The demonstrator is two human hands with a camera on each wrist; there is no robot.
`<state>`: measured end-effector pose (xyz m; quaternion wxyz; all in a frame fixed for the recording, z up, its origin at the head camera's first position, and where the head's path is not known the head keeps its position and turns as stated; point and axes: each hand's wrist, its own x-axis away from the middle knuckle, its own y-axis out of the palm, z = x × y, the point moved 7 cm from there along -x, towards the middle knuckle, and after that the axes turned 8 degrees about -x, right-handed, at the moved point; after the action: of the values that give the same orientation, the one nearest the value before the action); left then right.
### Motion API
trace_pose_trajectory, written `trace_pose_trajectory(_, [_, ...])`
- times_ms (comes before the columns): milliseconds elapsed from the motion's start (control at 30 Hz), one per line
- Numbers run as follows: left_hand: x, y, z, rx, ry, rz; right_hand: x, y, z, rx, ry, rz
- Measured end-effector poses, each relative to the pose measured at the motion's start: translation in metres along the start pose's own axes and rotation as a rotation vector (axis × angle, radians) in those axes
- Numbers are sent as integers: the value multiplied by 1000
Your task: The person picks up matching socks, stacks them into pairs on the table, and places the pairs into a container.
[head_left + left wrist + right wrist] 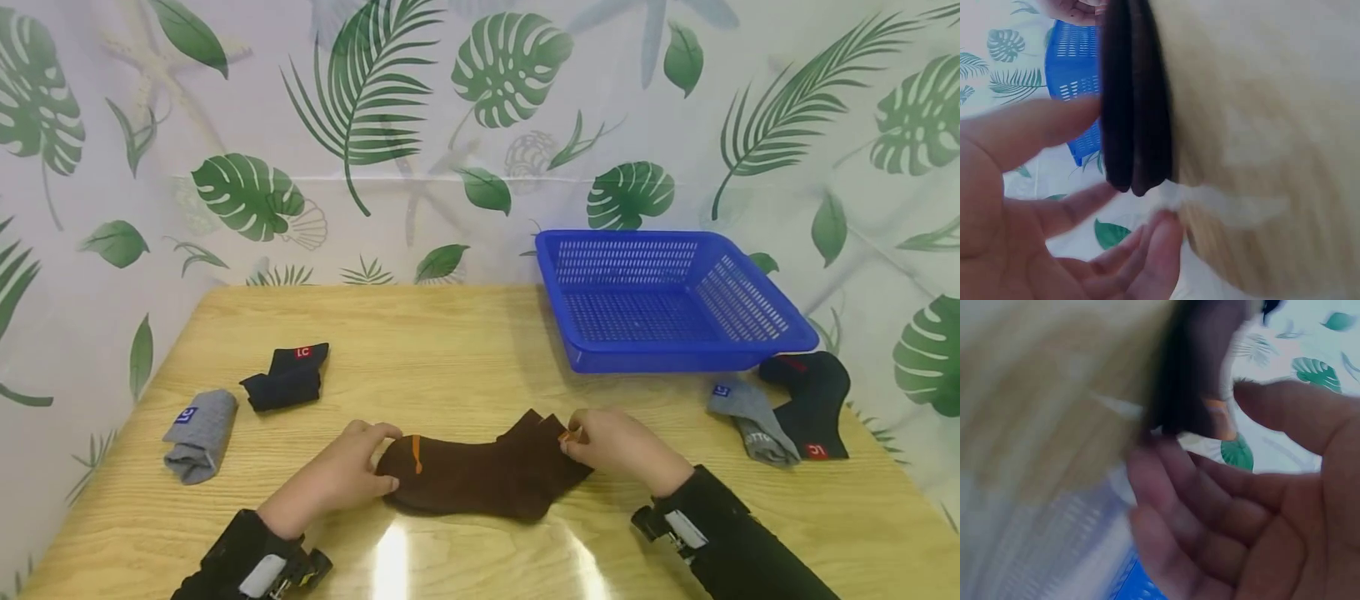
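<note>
A pair of dark brown socks [480,475], stacked together, lies flat on the wooden table in the head view. Their toe end, marked by an orange strip, points left, and the cuffs lie right. My left hand [348,467] is at the toes, thumb and forefinger spread on either side of them. In the left wrist view, the two socks [1138,94] show as layers beside loosely bent fingers. At the cuffs is my right hand [618,446], by an orange label. The blurred right wrist view has the label [1221,419] between relaxed thumb and fingers.
A blue plastic basket [637,354] stands at the back right. Left on the table are a folded grey sock [206,429] and a folded black sock [288,383]. Another grey sock [753,421] and a black sock [813,408] lie right. A leaf-patterned cloth [420,225] hangs behind.
</note>
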<state>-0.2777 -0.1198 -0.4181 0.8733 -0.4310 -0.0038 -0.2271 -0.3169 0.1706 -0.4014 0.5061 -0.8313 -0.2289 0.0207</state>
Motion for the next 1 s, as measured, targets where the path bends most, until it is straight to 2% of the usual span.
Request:
trace_pose_trajectory(67, [0, 1, -2, -92, -42, 45, 1, 5, 5, 42, 54, 14])
trace_pose_trajectory(133, [-2, -1, -1, -120, -49, 76, 2, 5, 8, 64, 84, 43])
trace_pose_trajectory(200, [-5, -2, 1, -130, -52, 92, 3, 7, 8, 70, 101, 37])
trace_pose_trajectory(333, [-12, -3, 3, -203, -43, 164, 2, 12, 8, 59, 113, 17])
trace_pose_trajectory(433, [-13, -8, 7, -240, -18, 240, 2, 7, 5, 24, 123, 35])
trace_pose_trajectory(500, [-11, -14, 11, -240, -8, 266, 3, 1, 2, -12, 118, 37])
trace_pose_trajectory(600, [-4, -25, 18, -221, -15, 254, 4, -12, -7, -39, 75, 38])
trace_pose_trajectory(767, [7, -36, 23, -111, -71, 165, 3, -33, -21, -21, -68, 86])
trace_pose_trajectory(867, [7, -30, 17, -77, -84, 141, -6, -27, -21, -25, -89, 75])
trace_pose_trajectory(1000, [-1, -11, 1, -122, -70, 135, -17, -2, -9, 25, -21, 10])
